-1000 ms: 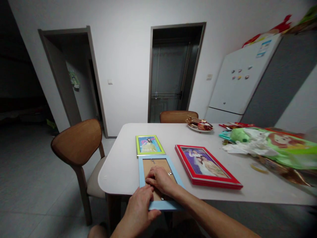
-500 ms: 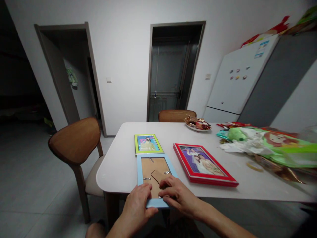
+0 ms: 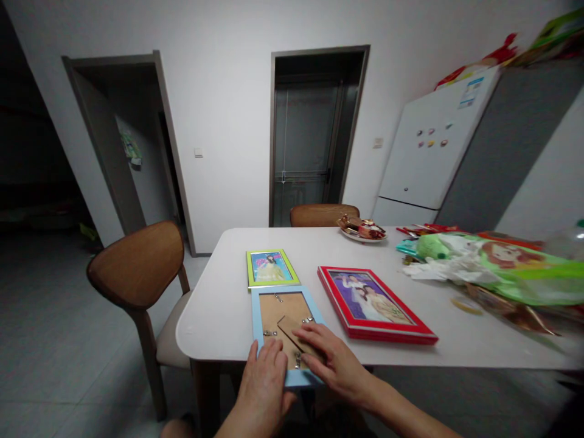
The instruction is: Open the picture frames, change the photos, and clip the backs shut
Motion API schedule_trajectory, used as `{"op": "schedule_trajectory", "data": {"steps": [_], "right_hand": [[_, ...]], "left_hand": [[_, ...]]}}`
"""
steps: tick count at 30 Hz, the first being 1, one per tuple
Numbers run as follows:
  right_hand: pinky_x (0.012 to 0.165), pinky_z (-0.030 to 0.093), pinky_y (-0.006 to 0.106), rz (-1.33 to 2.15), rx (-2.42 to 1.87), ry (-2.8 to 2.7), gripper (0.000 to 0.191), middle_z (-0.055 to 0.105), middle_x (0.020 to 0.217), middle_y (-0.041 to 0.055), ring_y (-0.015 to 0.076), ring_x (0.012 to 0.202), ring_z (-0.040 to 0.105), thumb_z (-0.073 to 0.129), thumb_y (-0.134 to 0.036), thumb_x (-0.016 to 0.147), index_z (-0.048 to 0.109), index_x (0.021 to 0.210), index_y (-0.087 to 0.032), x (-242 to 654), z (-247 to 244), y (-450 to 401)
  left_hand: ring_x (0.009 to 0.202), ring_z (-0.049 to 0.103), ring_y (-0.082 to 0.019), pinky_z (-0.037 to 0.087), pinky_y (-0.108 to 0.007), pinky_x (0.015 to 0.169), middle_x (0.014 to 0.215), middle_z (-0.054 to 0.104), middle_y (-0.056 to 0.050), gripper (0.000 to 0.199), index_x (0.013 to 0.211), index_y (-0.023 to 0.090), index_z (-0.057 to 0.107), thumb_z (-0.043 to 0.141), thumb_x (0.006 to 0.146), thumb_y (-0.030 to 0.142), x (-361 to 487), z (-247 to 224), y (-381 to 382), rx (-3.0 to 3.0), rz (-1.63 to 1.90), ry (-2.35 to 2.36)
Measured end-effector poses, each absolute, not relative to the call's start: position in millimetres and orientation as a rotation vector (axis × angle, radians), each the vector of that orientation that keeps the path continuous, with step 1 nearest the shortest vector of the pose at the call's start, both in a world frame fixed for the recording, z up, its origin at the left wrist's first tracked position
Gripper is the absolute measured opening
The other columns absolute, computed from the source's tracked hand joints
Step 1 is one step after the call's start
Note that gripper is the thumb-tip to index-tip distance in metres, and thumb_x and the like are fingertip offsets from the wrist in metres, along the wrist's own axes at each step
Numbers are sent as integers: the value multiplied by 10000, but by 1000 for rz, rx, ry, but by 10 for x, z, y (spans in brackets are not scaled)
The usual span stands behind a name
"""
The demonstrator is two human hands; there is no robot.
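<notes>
Brown wooden chair [image 3: 137, 264] stood at far left, beside the white worktop [image 3: 214, 304]. Left hand [image 3: 266, 378] lay over the lower-left corner of the light-blue frame [image 3: 256, 313], fingers slightly bent across the rim and backing, thumb by the near edge; couldn't tell if it gripped or only pressed. Blue frame was back up near the worktop's front left, its near end jutting past the edge, between and under both hands. Brown backing board [image 3: 272, 313] showed metal clips and a stand flap [image 3: 288, 325]. Lime-green frame [image 3: 272, 267], photo up, lay just beyond the blue one's far end, apart from all fingers. Right hand [image 3: 335, 360] came in over the blue frame's right side, fingers resting on the flap, thumb at its lower part, near the bottom clip [image 3: 298, 360]; couldn't tell whether they pinched it. Red frame [image 3: 378, 304], photo up, lay to the right of that hand, not touched. Farther back, a plate [image 3: 365, 239] of wrapped items; at far right, a green bag [image 3: 533, 274] with white crumpled material [image 3: 456, 267].
</notes>
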State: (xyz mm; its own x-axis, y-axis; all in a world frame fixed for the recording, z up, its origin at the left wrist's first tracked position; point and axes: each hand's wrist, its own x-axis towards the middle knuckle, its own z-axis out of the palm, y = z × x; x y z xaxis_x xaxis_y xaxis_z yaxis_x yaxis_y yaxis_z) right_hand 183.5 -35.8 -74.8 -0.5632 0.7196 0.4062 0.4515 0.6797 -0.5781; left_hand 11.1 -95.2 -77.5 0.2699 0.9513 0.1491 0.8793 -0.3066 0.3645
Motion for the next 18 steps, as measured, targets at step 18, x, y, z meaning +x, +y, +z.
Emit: {"op": "schedule_trajectory", "data": {"steps": [18], "right_hand": [[592,465,265,1532,-788,-1039,361,616,752,26,152,650,581,460,-482,709,536,936,-212,1501,-595,-471]], "left_hand": [[1141,381,-220,332,-370,944,1252,396,-75,279,934,204,413,548,690,205,658,-204,-978,1669,1444,1151]]}}
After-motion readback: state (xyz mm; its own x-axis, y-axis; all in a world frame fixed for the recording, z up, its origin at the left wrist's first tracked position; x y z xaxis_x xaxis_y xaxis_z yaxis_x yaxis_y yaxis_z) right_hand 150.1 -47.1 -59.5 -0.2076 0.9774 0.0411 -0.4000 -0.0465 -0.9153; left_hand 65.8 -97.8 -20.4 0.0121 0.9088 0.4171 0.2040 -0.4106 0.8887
